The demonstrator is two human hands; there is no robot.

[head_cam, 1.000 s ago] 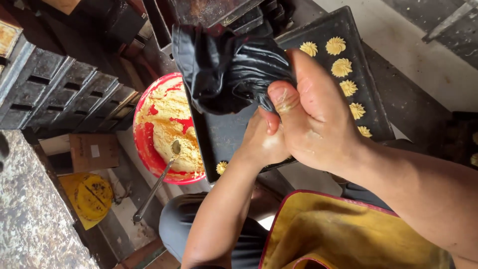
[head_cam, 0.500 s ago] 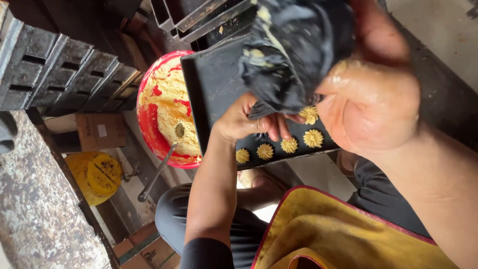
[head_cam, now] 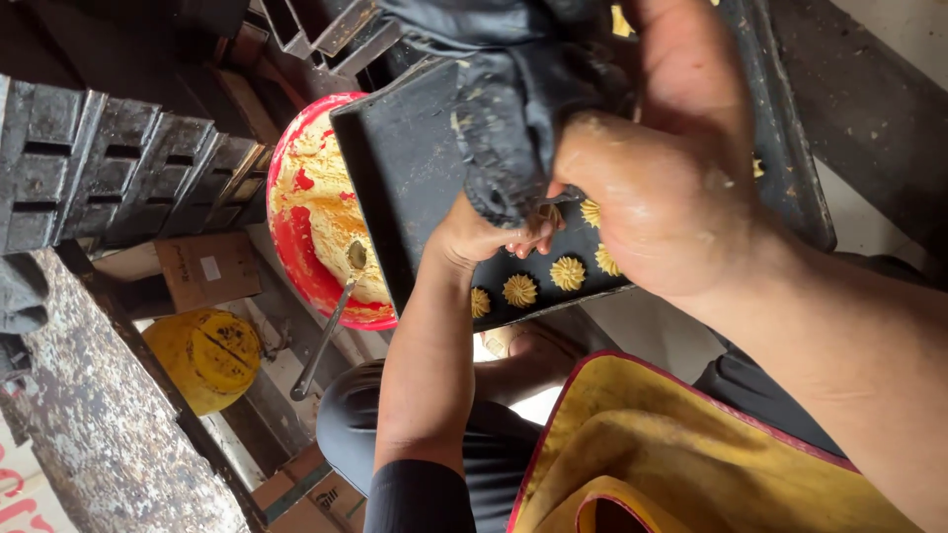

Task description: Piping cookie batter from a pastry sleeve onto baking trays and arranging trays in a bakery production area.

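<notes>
The dark baking tray [head_cam: 415, 168] fills the upper middle of the view, its far end cut off by the top edge and much of its surface hidden behind the hands; against its left edge sits a red bowl [head_cam: 296, 247] smeared with yellow dough, a metal spoon [head_cam: 326, 336] leaning out of it toward the lower left; the black piping bag [head_cam: 513, 118] hangs over the tray, bunched and streaked with dough, its upper part running out of frame; the right hand [head_cam: 671, 178], coated in batter, is closed tight around the bag's upper bulk, forearm stretching to the lower right corner; the left hand [head_cam: 484, 232] sits just below it, fingers pinched around the bag's narrow lower end, which is too covered to make out, forearm dropping straight down to a dark sleeve; small ridged dough rosettes [head_cam: 568, 271] lie in a row on the tray just beneath and beside the left hand, some partly hidden by the right hand; a yellow cloth with red edging [head_cam: 691, 454] lies at the bottom right.
</notes>
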